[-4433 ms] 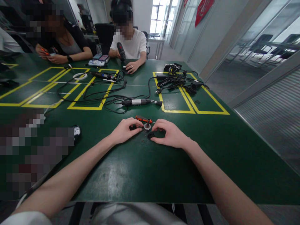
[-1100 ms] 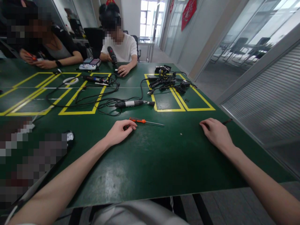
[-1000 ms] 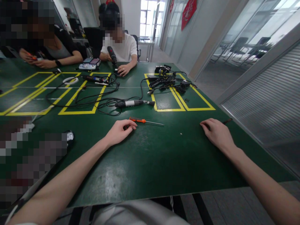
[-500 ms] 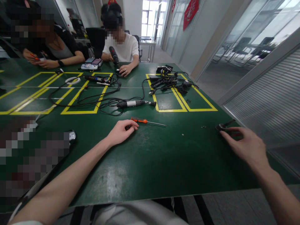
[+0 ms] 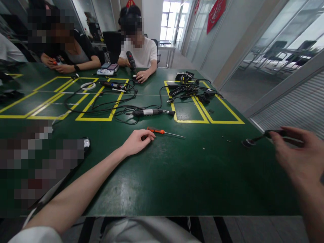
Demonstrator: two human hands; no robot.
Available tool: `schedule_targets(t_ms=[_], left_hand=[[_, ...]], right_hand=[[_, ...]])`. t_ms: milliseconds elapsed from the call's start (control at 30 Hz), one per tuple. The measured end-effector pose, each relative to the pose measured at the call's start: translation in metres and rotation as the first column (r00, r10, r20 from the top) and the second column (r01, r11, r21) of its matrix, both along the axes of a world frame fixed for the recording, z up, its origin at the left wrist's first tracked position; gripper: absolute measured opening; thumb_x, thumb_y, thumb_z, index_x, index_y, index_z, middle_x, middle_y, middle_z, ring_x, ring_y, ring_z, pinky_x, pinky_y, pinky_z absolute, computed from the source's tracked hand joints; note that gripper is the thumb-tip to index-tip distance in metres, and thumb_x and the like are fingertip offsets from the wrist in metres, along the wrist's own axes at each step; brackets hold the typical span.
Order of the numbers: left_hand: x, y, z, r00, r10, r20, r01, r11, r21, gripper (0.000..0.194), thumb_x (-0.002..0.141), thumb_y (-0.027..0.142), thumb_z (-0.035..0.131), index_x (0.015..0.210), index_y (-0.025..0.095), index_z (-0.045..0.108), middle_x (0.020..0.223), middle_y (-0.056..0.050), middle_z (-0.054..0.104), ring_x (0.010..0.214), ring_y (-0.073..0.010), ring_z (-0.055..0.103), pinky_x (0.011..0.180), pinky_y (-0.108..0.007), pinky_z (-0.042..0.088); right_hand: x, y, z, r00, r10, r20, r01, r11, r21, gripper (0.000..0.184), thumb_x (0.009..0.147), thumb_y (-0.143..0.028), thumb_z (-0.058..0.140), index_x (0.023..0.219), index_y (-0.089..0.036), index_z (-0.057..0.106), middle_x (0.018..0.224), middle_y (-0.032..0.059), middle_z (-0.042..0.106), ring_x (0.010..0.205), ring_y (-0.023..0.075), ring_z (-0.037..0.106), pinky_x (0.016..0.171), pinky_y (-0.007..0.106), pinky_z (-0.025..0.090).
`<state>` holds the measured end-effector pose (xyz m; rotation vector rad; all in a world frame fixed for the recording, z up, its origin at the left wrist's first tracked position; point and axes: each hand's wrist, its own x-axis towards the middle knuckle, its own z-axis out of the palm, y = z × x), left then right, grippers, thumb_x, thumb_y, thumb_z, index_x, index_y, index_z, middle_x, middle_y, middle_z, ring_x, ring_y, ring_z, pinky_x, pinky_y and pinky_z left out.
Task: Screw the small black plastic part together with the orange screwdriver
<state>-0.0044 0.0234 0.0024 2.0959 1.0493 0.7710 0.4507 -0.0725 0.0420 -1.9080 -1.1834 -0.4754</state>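
Note:
My left hand (image 5: 138, 141) rests on the green table with its fingers loosely bent, the thumb a little apart and no object visible in it. Just beyond its fingertips lies a screwdriver (image 5: 157, 131) with an orange and black handle, its thin metal shaft pointing right. Whether the fingers touch that handle I cannot tell. At the right table edge my right hand (image 5: 300, 152) pinches the handle of a black tool (image 5: 258, 137) between thumb and fingers. The tool has a thin neck and a round, disc-like end, low over the tabletop; its exact kind is unclear.
A corded pen-like tool (image 5: 149, 112) lies beyond the screwdriver. Tangled black cables (image 5: 187, 89) lie within yellow tape outlines. Small bits (image 5: 204, 148) dot the tabletop. A blurred-out device (image 5: 86, 143) lies left of my arm. Two people (image 5: 141, 50) sit working across the table.
My right hand has moved right, from around the tool's round end to its handle. The view has shifted slightly. My left hand stays beside the screwdriver.

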Motion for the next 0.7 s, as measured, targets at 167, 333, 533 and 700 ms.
schedule_targets(t_ms=[167,333,533,700], left_hand=[[0.0,0.0,0.0,1.0,-0.002,-0.013,0.002,1.0,0.007,0.024,0.09,0.023,0.054,0.095,0.017,0.077,0.085,-0.003,0.078,0.075,-0.0165,0.068,0.076,-0.028,0.054],[0.001,0.0,-0.001,1.0,0.003,-0.011,-0.003,1.0,0.0,0.023,0.09,0.022,0.055,0.096,0.018,0.076,0.084,-0.002,0.078,0.074,-0.0162,0.068,0.075,-0.027,0.054],[0.0,0.0,0.0,1.0,-0.001,-0.015,0.001,1.0,-0.003,0.023,0.09,0.02,0.054,0.097,0.016,0.077,0.087,-0.004,0.078,0.075,-0.0161,0.068,0.075,-0.027,0.054],[0.0,0.0,0.001,1.0,0.001,-0.019,-0.001,1.0,0.006,0.023,0.09,0.02,0.055,0.096,0.017,0.077,0.088,-0.004,0.079,0.076,-0.0163,0.069,0.075,-0.026,0.053]], right_hand=[[0.003,0.011,-0.01,0.988,0.063,-0.141,-0.096,0.967,-0.236,0.042,0.061,-0.05,0.063,0.09,-0.021,0.073,0.083,0.0116,0.077,0.076,0.0331,0.074,0.078,0.051,0.058],[-0.009,0.006,-0.018,0.949,-0.007,-0.315,-0.057,0.979,-0.194,0.054,0.058,-0.046,0.071,0.106,-0.021,0.069,0.091,0.0113,0.074,0.079,0.0316,0.072,0.071,0.045,0.058],[-0.014,0.004,-0.019,0.914,-0.085,-0.397,0.007,0.981,-0.193,0.049,0.058,-0.041,0.078,0.1,-0.019,0.067,0.089,0.008,0.069,0.077,0.0296,0.07,0.073,0.045,0.058],[-0.007,0.003,-0.029,0.938,-0.098,-0.332,0.077,0.994,-0.076,0.038,0.056,-0.045,0.079,0.082,-0.02,0.065,0.077,0.0068,0.068,0.076,0.0308,0.07,0.079,0.047,0.059]])
